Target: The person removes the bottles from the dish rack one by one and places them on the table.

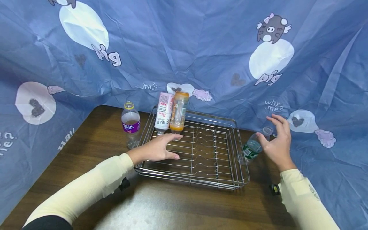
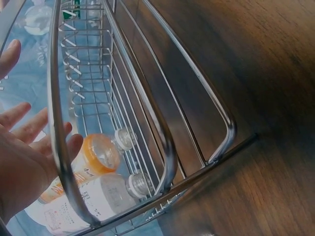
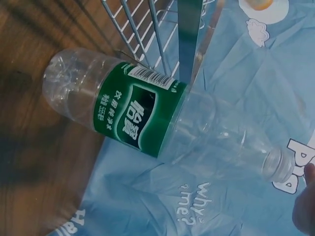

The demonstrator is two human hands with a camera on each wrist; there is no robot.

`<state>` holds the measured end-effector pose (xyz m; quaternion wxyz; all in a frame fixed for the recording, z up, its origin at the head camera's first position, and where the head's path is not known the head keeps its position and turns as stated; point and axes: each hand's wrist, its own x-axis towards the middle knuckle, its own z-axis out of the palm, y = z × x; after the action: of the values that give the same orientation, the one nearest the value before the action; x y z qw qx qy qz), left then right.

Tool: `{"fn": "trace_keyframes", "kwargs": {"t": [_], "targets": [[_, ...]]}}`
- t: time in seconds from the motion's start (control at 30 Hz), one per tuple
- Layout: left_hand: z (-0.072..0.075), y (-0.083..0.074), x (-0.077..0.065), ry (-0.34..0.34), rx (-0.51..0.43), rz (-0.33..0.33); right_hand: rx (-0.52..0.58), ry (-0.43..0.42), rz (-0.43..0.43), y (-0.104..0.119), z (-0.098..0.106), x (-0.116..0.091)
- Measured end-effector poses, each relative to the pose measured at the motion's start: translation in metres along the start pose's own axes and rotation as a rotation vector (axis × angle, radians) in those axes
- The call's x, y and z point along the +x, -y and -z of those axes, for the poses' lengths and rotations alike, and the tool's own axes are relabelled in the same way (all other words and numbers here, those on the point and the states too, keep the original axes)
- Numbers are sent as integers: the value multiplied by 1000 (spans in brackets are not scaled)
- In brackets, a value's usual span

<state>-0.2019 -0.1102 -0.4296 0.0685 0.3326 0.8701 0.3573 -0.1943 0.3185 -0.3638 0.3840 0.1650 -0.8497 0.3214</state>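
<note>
My left hand (image 1: 156,148) is over the left side of a wire dish rack (image 1: 191,182), fingers apart and holding nothing. Just beyond it, a white-and-pink bottle (image 1: 164,111) and an orange-ended clear bottle (image 1: 179,111) lean neck-down inside the rack. In the left wrist view their necks sit against the wires. On the right, my right hand (image 1: 277,145) is spread beside a clear bottle with a green label (image 1: 252,148). This bottle stands uncapped outside the rack's right side. In the right wrist view, a fingertip (image 3: 305,201) shows near its mouth, apart from it.
An uncapped clear bottle with a purple label (image 1: 131,126) stands left of the rack on the brown wooden table (image 1: 138,204). A blue patterned cloth (image 1: 184,48) hangs behind the table and along its sides. The rack's raised metal rim surrounds the wire slots.
</note>
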Motion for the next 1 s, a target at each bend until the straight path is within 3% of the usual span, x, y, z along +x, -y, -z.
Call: {"fn": "trace_keyframes", "kwargs": {"t": [0.47,1.0], "targets": [[0,-2,0,-4,3,2,-12,68,113,8,-6,0],[1,-3,0,4,-9,11,-57,194,156,14,-10,1]]}}
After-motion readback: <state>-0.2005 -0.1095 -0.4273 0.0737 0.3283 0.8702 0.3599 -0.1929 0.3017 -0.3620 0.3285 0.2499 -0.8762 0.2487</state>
